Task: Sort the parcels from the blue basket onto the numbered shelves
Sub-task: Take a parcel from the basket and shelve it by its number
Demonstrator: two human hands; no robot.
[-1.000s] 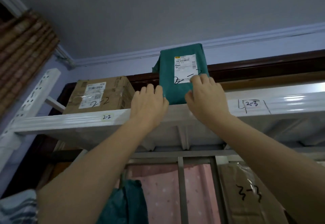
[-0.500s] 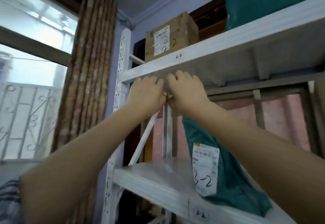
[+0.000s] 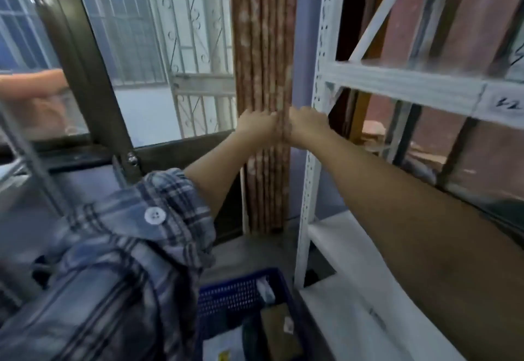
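Note:
My left hand [image 3: 255, 127] and my right hand [image 3: 306, 125] are stretched out side by side, almost touching, in front of the brown curtain [image 3: 263, 49]. Both are blurred and hold nothing; the fingers look loosely bent. The blue basket [image 3: 241, 295] stands on the floor at the bottom, below my arms. A brown box parcel [image 3: 279, 329] and a white-labelled parcel [image 3: 224, 346] lie in it. The white shelf rack [image 3: 397, 85] rises on the right, with a handwritten number label [image 3: 507, 103] on one shelf edge.
A barred window [image 3: 136, 34] with a dark frame fills the left. The rack's perforated upright [image 3: 317, 134] stands just right of my hands. A low white shelf board [image 3: 354, 290] lies beside the basket. My plaid sleeve [image 3: 113, 275] covers the lower left.
My hands have left the green parcel on the top shelf and dropped, staying close together. The view has swung down and left from the upper shelves to the curtain, window and basket.

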